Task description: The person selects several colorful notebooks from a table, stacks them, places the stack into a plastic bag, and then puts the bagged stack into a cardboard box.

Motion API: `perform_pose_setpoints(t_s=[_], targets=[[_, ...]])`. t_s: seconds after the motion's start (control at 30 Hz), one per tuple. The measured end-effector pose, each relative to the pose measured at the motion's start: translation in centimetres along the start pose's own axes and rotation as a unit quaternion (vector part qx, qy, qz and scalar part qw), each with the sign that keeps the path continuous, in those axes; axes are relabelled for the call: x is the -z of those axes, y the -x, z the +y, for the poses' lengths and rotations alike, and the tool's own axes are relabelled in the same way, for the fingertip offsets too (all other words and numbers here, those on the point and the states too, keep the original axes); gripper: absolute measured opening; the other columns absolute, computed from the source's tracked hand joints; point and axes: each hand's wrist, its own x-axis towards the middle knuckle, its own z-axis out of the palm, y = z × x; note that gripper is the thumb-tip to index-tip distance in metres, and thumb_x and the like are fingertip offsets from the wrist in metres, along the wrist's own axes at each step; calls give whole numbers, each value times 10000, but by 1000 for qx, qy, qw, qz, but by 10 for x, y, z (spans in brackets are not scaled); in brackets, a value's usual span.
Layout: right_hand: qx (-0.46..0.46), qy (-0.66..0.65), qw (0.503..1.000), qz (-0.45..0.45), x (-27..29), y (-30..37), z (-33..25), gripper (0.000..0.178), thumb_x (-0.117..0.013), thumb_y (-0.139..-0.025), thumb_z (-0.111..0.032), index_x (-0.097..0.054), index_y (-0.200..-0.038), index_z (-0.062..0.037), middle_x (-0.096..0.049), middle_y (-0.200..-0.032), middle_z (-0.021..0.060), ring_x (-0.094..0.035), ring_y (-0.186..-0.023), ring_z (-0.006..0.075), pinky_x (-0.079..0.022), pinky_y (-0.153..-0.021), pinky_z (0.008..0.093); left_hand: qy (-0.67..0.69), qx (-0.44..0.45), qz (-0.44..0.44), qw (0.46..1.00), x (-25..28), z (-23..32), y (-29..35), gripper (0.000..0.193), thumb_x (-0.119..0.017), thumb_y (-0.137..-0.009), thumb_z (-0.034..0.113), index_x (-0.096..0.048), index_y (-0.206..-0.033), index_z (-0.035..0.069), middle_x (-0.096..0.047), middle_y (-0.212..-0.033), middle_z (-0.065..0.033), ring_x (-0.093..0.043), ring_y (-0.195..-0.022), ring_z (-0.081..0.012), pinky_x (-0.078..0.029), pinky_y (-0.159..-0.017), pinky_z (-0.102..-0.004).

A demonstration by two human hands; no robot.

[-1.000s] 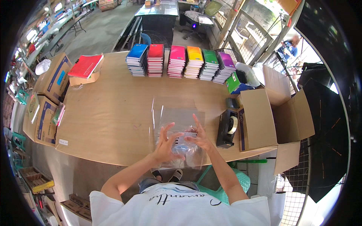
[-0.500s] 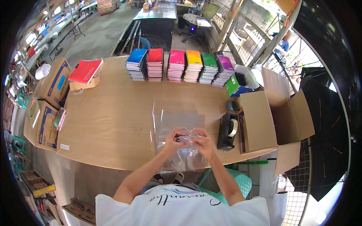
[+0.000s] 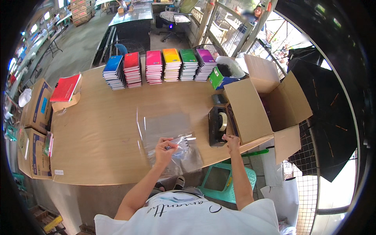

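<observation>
My left hand [image 3: 165,149] is closed on a clear plastic bag [image 3: 180,145], whose crumpled, shiny folds gather at the fingers. Under it, more clear plastic sheets [image 3: 162,124] lie flat and reach the table's front edge. To the right stands a black tape dispenser [image 3: 216,127] with a roll of clear tape [image 3: 223,122]. At its near end my right hand [image 3: 233,142] pinches the tape's free end; the thin strip is hardly visible.
Stacks of notebooks in several colours, such as the yellow stack [image 3: 171,64], line the table's [image 3: 94,129] far side. An open carton [image 3: 250,113] stands right of the dispenser. More cartons [image 3: 38,102] and a red notebook [image 3: 65,88] are at left. A green stool [image 3: 231,184] stands below.
My right hand has left the plastic bag and moved right to the tape dispenser. My left hand keeps hold of the bag. The whole view has shifted with my head.
</observation>
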Motion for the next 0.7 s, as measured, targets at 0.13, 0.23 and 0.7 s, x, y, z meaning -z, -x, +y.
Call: perform_pose_setpoints(t_s=[0.13,0.23,0.7], targets=[[15,-60,996,60,-14,22,68,107,-642,-847,-128,-665,-802,-34,-617,-680,51,-552,-611,145,-464,-590,340,-24,-12,16,1000,3,7,-1,132,-736,-650,-38,-719,-724,70,-567,-991,-82,-554,-971,-185,-468,-765,-278],[-306,-428,850,3,-50,59,59,75,-591,-885,-132,-622,-860,-70,-589,-704,30,-567,-601,172,-487,-556,327,-18,-42,27,999,4,-3,0,127,-747,-640,-28,-712,-716,67,-578,-996,-88,-558,-962,-181,-476,-724,-274],[130,115,972,-159,-109,142,-50,352,-651,-844,-341,-650,-659,-43,-583,-544,25,-516,-475,113,-404,-462,325,-91,-70,-1,993,0,-2,3,94,-696,-637,-29,-673,-696,40,-585,-983,-118,-569,-934,-230,-466,-756,-310]])
